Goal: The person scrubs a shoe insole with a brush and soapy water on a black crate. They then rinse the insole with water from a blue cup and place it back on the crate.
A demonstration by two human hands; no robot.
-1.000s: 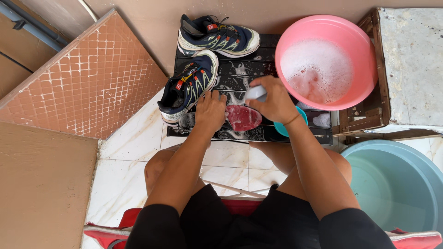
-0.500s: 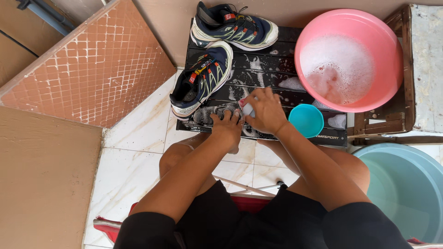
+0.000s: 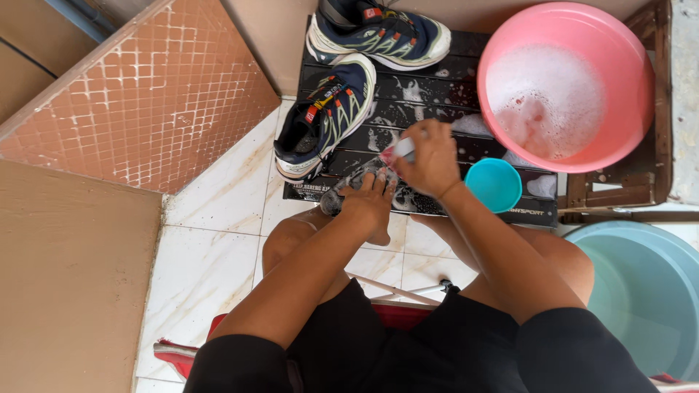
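I am sitting over a black slatted board point(image 3: 437, 80) wet with suds. My left hand point(image 3: 370, 204) presses down on a grey, soapy insole point(image 3: 341, 193) at the board's near edge. My right hand point(image 3: 435, 161) is closed around a small white and pink brush point(image 3: 399, 151), held just above the insole's far end. Two dark blue sports shoes with pale soles lie on the board, one point(image 3: 324, 120) just left of my hands and the other point(image 3: 382, 33) at the far edge.
A pink basin point(image 3: 502, 51) of foamy water stands at the far right, with a small teal cup point(image 3: 494, 185) beside my right wrist. A pale blue tub point(image 3: 641, 306) is at my right knee. A reddish tiled panel point(image 3: 145, 109) leans at the left. White floor tiles surround the board.
A red piece lay under my hands a second ago; a grey soapy insole now shows there. Both hands stay together on it, and the view has shifted to the right.
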